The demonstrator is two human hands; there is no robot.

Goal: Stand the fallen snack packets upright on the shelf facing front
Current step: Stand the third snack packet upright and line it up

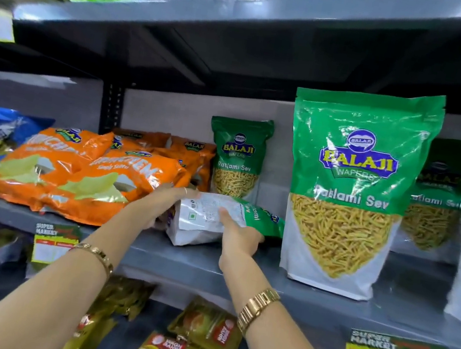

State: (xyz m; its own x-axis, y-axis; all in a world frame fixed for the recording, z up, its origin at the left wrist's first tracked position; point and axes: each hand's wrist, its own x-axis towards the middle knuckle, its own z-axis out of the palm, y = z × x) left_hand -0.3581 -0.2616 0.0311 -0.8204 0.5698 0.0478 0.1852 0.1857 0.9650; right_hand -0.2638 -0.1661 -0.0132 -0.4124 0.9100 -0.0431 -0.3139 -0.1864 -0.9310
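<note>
We have both hands, left hand (163, 203) and right hand (239, 237), grasping the fallen green packet (216, 217) lying back-up on the shelf (266, 282); beside it the orange packets (78, 174) look slumped.

i see a grey metal shelf (308, 303) with a perforated upright post (110, 105), a pale back wall (173, 111), and even light.
</note>
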